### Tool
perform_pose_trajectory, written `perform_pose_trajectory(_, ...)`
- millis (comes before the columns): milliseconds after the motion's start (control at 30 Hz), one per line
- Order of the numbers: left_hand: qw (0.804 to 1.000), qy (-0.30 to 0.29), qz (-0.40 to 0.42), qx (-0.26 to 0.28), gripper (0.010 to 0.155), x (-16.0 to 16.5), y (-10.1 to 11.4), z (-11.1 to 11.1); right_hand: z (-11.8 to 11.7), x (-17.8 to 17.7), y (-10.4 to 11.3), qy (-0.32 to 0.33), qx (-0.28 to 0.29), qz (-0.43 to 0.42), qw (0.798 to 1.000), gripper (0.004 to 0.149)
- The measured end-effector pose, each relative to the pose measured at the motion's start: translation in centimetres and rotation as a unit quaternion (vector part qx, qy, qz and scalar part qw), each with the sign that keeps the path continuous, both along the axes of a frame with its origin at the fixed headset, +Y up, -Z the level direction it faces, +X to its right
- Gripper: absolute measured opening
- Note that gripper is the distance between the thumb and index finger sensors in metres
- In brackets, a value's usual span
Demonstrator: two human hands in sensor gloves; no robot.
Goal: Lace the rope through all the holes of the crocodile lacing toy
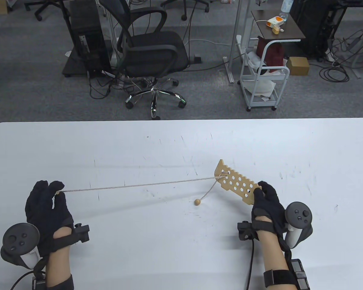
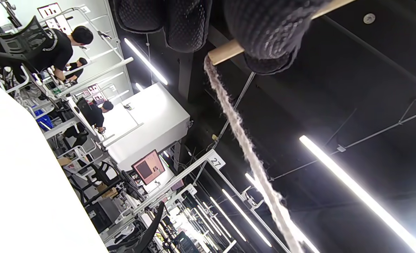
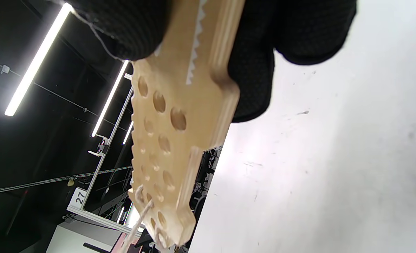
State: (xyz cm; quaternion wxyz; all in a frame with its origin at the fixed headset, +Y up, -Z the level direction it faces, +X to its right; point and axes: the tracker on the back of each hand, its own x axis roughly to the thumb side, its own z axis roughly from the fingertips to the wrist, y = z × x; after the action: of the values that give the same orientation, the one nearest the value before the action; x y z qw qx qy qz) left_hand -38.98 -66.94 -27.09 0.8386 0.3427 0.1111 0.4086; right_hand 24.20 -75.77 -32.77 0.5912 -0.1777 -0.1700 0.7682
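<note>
My right hand (image 1: 264,201) grips the crocodile board (image 1: 236,182) by its near end, thumb on top & fingers wrapped under, so the far end w/ the laced holes sticks out free over the table (image 1: 157,241), lifted off the surface as far as I can judge. Holding it by that end keeps the hole field clear of my glove, nothing blocking the next hole. My left hand (image 1: 47,208) is way out to the left, fingertips closed in a pinch on the wooden needle tip (image 2: 225,52) of the rope (image 1: 139,185); I've got it pulled out so the rope runs nearly straight across to the board's far end, which takes up the slack thru the holes done so far. The bead (image 1: 197,202) at the rope's other end rests on the table below the board, short tail hanging to it. Only a couple of holes at the far end look threaded, most rows are open, so it's early going imo.
</note>
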Motion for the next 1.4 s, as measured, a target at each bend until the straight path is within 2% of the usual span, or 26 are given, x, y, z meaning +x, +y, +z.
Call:
perform_pose_trajectory(733,0.991,-0.09,-0.098,-0.032,0.051,4.3,-0.2,-1.5,0.3,-4.3,1.0,0.097,0.036,0.005,0.995,0.046)
perform_pose_trajectory(1133,0.966,-0.176,-0.179,-0.06,0.056,7.5,-0.5,-2.2,0.7,-6.7,1.4,0.149,0.048,0.026,0.987,0.046)
perform_pose_trajectory(1400,0.949,-0.232,-0.198,-0.084,0.058,9.3,-1.1,-2.6,1.1,-7.8,1.6,0.174,0.055,0.036,0.983,0.046)
